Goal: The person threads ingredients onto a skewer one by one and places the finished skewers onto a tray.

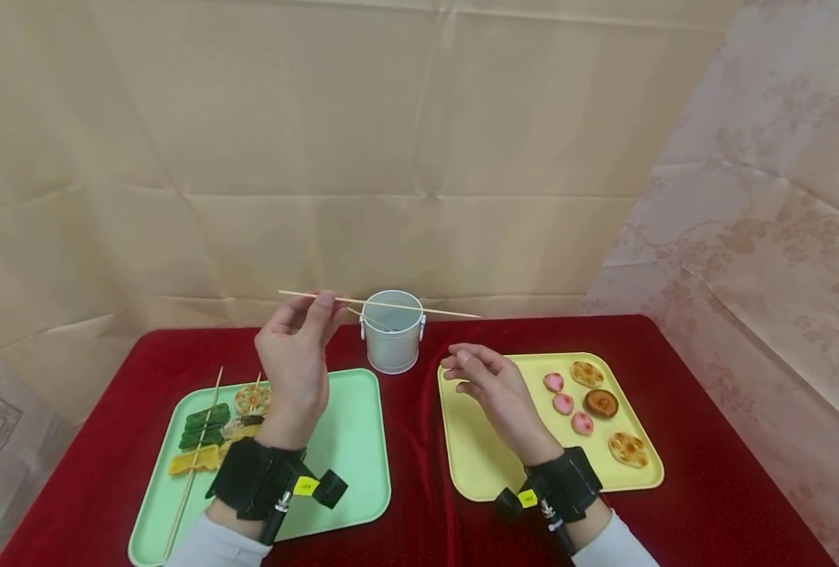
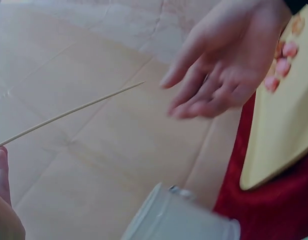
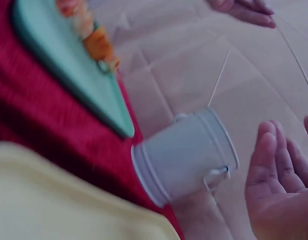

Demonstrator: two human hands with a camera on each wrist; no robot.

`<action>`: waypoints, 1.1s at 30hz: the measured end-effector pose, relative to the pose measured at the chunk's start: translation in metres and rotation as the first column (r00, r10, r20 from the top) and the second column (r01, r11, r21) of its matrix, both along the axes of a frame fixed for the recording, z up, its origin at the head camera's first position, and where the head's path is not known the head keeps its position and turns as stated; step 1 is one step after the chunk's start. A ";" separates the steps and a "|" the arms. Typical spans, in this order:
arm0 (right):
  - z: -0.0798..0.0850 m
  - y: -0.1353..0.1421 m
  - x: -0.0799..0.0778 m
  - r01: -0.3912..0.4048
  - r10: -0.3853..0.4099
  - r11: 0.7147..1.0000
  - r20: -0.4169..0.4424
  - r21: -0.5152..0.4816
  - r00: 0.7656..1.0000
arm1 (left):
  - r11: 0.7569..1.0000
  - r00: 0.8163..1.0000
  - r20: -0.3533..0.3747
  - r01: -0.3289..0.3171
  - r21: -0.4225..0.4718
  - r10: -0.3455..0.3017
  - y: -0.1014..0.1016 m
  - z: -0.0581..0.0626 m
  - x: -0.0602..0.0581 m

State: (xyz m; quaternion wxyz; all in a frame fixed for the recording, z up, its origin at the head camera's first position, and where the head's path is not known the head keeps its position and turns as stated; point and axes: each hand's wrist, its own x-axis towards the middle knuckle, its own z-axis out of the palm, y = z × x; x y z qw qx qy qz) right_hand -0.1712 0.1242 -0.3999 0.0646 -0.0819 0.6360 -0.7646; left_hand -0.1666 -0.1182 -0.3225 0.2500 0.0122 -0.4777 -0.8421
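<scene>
My left hand (image 1: 293,362) pinches a thin bamboo skewer (image 1: 426,309) near one end, between thumb and fingers. The skewer lies nearly level and crosses above a white metal bucket (image 1: 393,350); its pointed tip (image 2: 139,84) shows in the left wrist view. To the right of that tip, my right hand (image 1: 493,391) hangs over the near-left part of the yellow tray, fingers loosely bent with nothing in them. In the right wrist view its fingers (image 3: 266,155) are apart from the skewer. Another skewer (image 3: 220,75) leans out of the bucket.
On the left, a green tray (image 1: 356,465) bears skewered food: green pieces (image 1: 205,425), a yellow piece (image 1: 191,461) and a round patterned slice (image 1: 253,399). The yellow tray (image 1: 472,465) holds pink pieces (image 1: 563,404), a brown mushroom cap (image 1: 601,403) and golden round slices (image 1: 628,449). Red cloth covers the table.
</scene>
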 end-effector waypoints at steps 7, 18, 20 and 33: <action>0.006 -0.009 -0.004 0.028 -0.021 0.959 0.029 -0.283 0.999 | 0.971 0.996 0.059 0.047 0.236 -0.063 0.022 -0.025 0.005; 0.005 -0.011 -0.008 0.105 -0.081 0.864 0.070 -0.493 0.994 | 0.971 0.996 0.066 0.036 0.237 -0.053 0.042 -0.051 0.009; 0.004 -0.011 -0.009 0.120 -0.092 0.863 0.081 -0.490 0.992 | 0.978 0.997 0.067 0.034 0.207 -0.048 0.042 -0.054 0.009; 0.001 0.000 -0.008 0.216 -0.211 0.929 0.049 -0.300 0.976 | 0.950 0.997 0.015 -0.069 -0.305 0.078 0.015 -0.058 0.012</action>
